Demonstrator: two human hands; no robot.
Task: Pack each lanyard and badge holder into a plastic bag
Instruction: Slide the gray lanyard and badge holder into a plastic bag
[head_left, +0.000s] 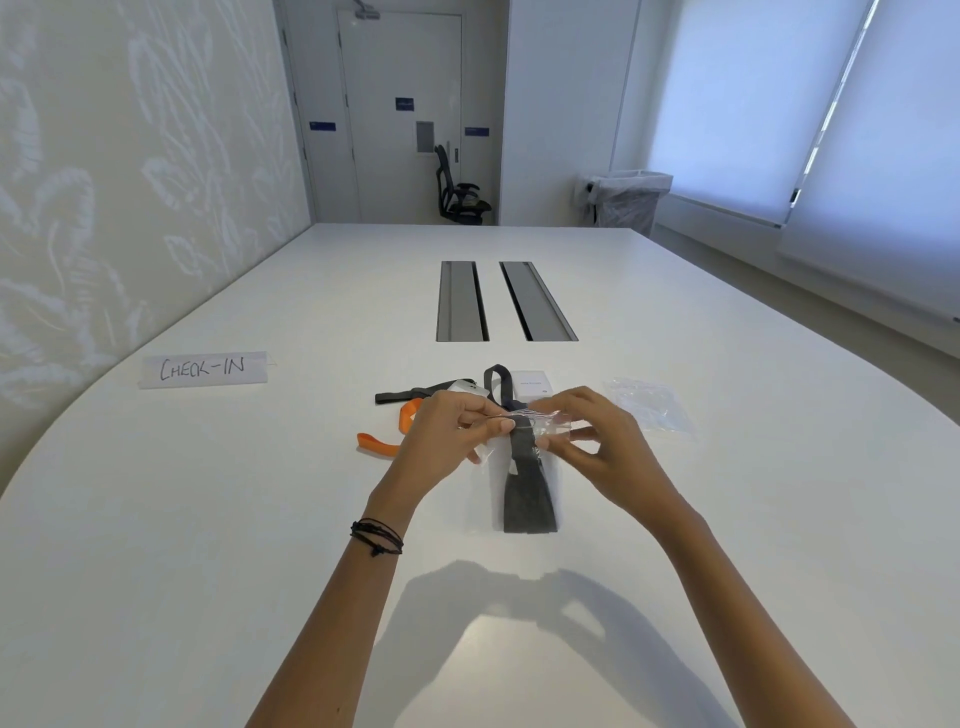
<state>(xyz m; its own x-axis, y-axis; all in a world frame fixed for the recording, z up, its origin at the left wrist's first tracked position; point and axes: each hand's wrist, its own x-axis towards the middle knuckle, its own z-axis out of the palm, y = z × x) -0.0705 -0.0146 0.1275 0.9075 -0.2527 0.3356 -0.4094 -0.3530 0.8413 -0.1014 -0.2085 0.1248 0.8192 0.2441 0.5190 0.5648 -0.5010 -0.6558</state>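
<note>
Left grip (447, 434) and right grip (589, 439) pinch plastic bag (488, 501) mouth; grey lanyard (527, 501) partly inside. Behind, on counter (208, 519): orange lanyard (379, 444), black lanyard (400, 397), spare bags (649, 408), CHECK-IN sign (202, 369).

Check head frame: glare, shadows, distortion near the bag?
Head view: soft light from the blind-covered windows at right, no harsh glare; arms shadow the white table; wide-angle bends the table edge; the clear plastic bag reads faintly, the dark grey lanyard in it clearly.

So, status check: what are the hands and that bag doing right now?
Left hand and right hand both pinching top of plastic bag. Grey lanyard mostly inside, loop poking out. Orange lanyard not yet packed. Nothing blocking.
</note>
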